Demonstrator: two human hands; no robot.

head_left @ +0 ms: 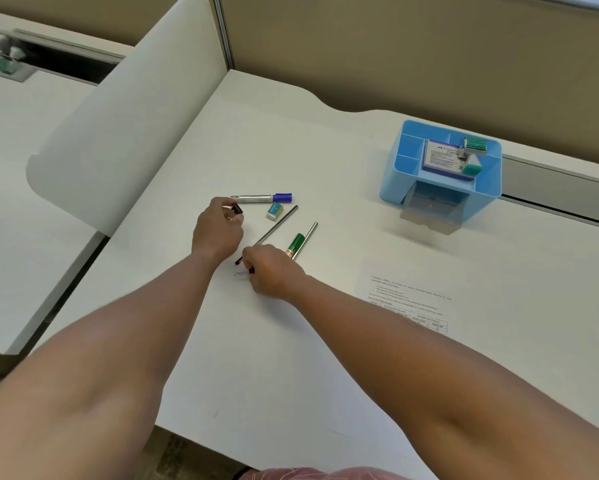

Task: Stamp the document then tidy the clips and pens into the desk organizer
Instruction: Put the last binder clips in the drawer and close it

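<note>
My left hand point(218, 226) pinches a small black binder clip point(237, 208) just above the desk. My right hand point(274, 271) pinches a second small clip point(250, 270) on the desk surface, its wire handle sticking out to the left. Around the hands lie a blue-capped marker point(261, 198), a small eraser point(275, 212), a thin black pen point(277, 225), a green marker point(294, 244) and a silver pen point(306, 239). The printed document point(409, 303) lies flat to the right. The blue desk organizer point(391, 178) stands at the back right, holding a stamp pad box point(442, 157) and a green stamper point(473, 157).
A white partition panel point(125, 126) rises along the desk's left side, and a beige wall divider point(395, 50) runs behind. The organizer's clear front drawer point(429, 211) is pulled out. The desk's front edge runs near my arms.
</note>
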